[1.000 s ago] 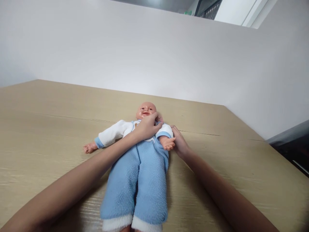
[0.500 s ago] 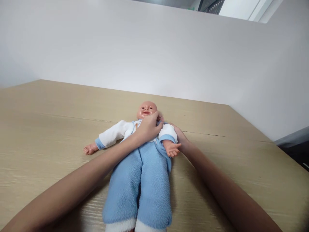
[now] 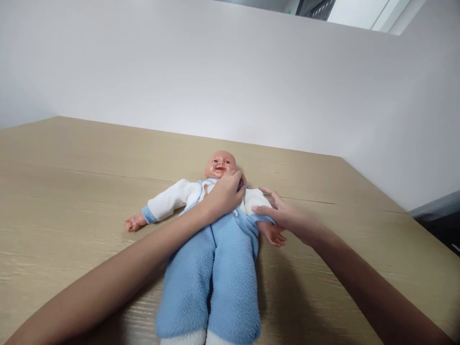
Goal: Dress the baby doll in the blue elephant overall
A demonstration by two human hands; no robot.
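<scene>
A baby doll (image 3: 212, 268) in a white and light-blue fleece outfit lies on its back, head away from me. Its bald head (image 3: 220, 163) faces up. My left hand (image 3: 230, 189) reaches across the chest, with bent fingers gripping the outfit at the shoulder on my right; the fingertips are partly hidden. My right hand (image 3: 278, 208) holds the white sleeve (image 3: 254, 197) on that same side, thumb on top near the blue cuff and fingers behind. The doll's hand (image 3: 275, 235) sticks out below the cuff. Its other arm (image 3: 167, 199) lies stretched out to the left.
The doll rests on a wooden table (image 3: 89, 211) with a thin seam running across it. A pale wall (image 3: 215, 76) rises behind the far edge. Something dark (image 3: 442, 225) stands past the table's right edge.
My right hand has come from behind the doll's arm to its outer side, gripping the sleeve. That doll arm has shifted right and slightly down. My left hand stays at the shoulder.
</scene>
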